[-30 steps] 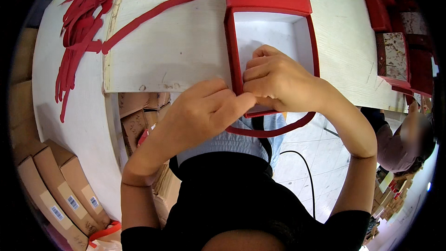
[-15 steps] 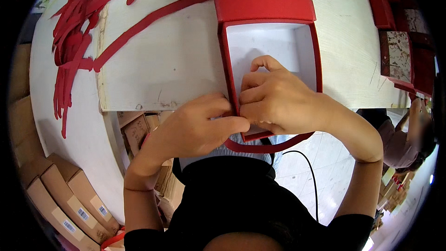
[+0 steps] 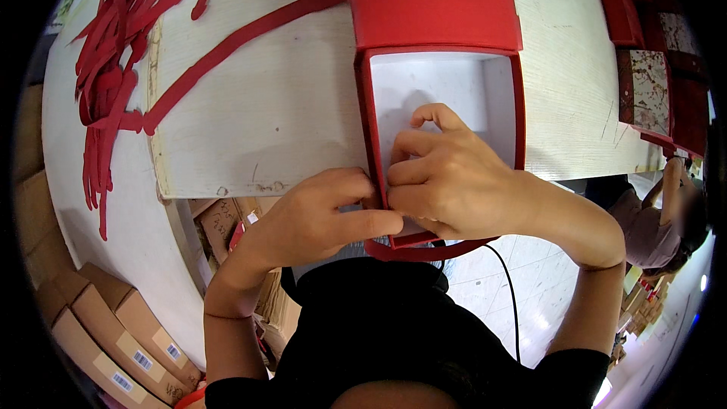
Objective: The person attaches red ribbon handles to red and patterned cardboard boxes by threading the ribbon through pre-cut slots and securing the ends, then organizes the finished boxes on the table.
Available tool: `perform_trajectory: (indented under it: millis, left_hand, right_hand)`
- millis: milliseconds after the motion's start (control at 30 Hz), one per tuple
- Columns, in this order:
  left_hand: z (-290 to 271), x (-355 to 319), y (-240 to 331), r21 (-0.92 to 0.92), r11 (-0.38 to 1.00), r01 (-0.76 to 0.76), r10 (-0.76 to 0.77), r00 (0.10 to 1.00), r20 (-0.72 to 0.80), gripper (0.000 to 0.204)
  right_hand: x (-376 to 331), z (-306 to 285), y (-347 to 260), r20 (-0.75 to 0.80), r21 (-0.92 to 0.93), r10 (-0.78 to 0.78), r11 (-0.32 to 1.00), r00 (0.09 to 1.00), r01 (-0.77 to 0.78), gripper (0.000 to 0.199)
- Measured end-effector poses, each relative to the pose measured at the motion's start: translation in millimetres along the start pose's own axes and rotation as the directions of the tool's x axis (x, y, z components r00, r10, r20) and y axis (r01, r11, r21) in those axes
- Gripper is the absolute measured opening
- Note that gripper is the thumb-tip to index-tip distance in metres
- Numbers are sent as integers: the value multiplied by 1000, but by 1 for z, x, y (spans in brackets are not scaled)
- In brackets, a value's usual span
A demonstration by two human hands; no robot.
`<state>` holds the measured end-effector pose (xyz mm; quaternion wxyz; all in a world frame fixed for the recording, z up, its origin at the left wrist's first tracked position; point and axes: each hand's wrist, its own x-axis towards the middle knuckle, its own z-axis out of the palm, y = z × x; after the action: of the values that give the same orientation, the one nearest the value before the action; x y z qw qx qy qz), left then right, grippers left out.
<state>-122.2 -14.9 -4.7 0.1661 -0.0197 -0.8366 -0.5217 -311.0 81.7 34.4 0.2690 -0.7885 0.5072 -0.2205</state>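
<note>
An open red box with a white interior lies in front of me, its red lid folded back on the far side. My left hand is closed at the outside of the left wall by the near corner, its thumb reaching the rim. Inside the box, my right hand curls its fingers against the same wall, with the index finger raised and bent. Whatever lies between the fingertips of either hand is hidden. A red ribbon hangs in a shallow loop below the box's near edge.
More red ribbon runs from the lid's left side to a tangled ribbon pile on the white table. Brown cartons stand lower left. Red patterned boxes are stacked at right, near another person.
Box, table and both hands sit slightly lower in the picture. My hands keep nearly the same grip at the left wall, and the ribbon loop looks shallower.
</note>
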Motion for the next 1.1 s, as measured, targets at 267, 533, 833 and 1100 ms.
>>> perform_trajectory:
  millis: [267,533,833,1100]
  left_hand:
    - [-1,1,-2,-68,997,20,-20,1000,-1,27]
    - [-8,7,0,-68,998,7,-4,999,35,24]
    - [-6,8,-3,-78,997,-17,20,999,35,20]
    - [-4,6,-3,-102,995,6,-2,999,42,24]
  right_hand:
    - [-3,2,-3,-121,-57,-42,998,992,35,9]
    - [0,5,2,-106,24,-71,997,992,74,13]
    - [2,2,0,-54,-15,-56,998,997,55,13]
    - [2,-5,3,18,-7,-56,998,998,56,13]
